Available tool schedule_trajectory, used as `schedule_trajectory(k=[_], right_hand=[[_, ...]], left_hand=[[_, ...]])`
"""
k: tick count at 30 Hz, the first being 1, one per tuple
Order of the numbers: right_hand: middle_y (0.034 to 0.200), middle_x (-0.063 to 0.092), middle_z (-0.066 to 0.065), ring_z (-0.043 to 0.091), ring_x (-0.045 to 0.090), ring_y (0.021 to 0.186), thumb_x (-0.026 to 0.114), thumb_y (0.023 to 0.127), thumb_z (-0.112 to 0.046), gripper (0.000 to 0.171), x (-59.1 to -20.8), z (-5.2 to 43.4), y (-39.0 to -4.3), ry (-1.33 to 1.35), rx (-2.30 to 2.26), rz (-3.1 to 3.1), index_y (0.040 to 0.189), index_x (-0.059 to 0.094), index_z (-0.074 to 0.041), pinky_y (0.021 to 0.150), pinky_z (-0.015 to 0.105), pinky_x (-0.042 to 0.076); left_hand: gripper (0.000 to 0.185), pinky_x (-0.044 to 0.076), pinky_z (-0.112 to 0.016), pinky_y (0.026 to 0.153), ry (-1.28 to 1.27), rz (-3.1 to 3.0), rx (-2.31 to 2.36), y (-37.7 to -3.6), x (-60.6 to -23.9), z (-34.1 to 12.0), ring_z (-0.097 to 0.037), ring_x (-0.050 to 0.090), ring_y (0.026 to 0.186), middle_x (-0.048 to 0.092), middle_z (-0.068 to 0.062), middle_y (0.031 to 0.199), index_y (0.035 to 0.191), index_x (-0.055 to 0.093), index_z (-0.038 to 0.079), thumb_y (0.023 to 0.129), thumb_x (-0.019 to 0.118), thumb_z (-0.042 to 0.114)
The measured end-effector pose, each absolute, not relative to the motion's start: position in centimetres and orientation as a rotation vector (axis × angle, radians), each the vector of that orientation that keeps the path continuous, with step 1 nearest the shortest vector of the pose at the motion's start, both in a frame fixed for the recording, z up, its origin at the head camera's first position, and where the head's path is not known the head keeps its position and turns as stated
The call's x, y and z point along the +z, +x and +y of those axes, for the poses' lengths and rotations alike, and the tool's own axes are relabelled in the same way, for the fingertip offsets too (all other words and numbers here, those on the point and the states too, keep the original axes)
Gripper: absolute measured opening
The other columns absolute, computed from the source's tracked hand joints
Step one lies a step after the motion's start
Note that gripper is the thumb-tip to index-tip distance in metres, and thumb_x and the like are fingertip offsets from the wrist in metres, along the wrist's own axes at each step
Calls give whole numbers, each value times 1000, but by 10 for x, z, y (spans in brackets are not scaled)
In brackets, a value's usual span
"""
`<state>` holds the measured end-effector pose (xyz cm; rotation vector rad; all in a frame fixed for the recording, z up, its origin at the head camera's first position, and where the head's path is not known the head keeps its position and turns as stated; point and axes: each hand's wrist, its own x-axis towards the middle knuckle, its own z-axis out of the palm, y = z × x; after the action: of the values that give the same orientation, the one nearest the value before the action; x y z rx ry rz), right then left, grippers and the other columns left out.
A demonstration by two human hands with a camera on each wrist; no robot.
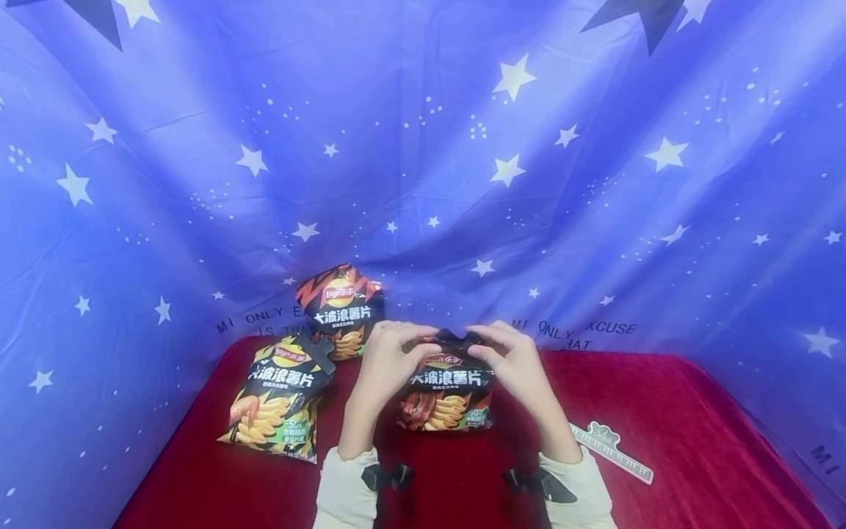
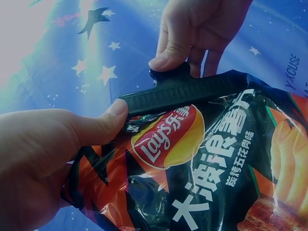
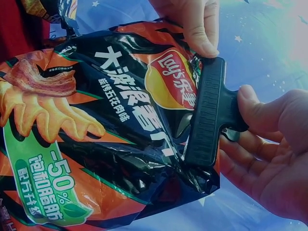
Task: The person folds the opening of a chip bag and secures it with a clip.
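The held bag (image 3: 130, 125) reads "Lay's乐事", "大波浪薯片" and "-50%"; the blue backdrop (image 1: 410, 176), "MI ONLY".

One bag of chips (image 1: 449, 408) sits between the left hand (image 1: 388, 360) and right hand (image 1: 515, 356), a clip (image 2: 175, 94) across its top edge. Left of it, a second bag (image 1: 271, 408) lies on the counter (image 1: 700, 433), another clip (image 1: 322, 354) at its upper right. Behind that stands a third bag (image 1: 340, 301), before the curtain (image 1: 423, 139). A loose clip (image 1: 615, 454) lies right, beside the right forearm.
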<state>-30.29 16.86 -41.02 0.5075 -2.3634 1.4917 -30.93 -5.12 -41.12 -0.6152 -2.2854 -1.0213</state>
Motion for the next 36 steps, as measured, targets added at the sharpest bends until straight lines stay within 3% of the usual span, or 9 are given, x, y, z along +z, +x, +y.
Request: schedule_trajectory(k=[12, 23, 36], right_hand=[[99, 73, 11, 8, 66, 90, 78, 86, -3, 34, -411, 169, -304, 537, 1460, -2364, 120, 74, -4, 83, 22, 58], [105, 74, 13, 9, 69, 91, 77, 89, -9, 35, -414, 169, -305, 561, 1529, -2337, 123, 72, -4, 83, 23, 59], [107, 74, 13, 10, 70, 92, 77, 89, -11, 35, -415, 168, -305, 580, 1547, -2333, 124, 73, -6, 83, 24, 59]], left_hand=[[19, 47, -41, 100, -576, -2312, -963, -307, -410, -48, -18, 72, 86, 80, 2, 93, 102, 81, 17, 84, 83, 23], [17, 35, -51, 114, -526, -2281, -946, -307, -412, -45, -19, 68, 88, 79, 2, 91, 100, 81, 17, 84, 83, 21], [14, 38, -51, 111, -471, -2146, -929, -309, -415, -39, -18, 68, 78, 78, 0, 80, 87, 82, 13, 75, 89, 16]])
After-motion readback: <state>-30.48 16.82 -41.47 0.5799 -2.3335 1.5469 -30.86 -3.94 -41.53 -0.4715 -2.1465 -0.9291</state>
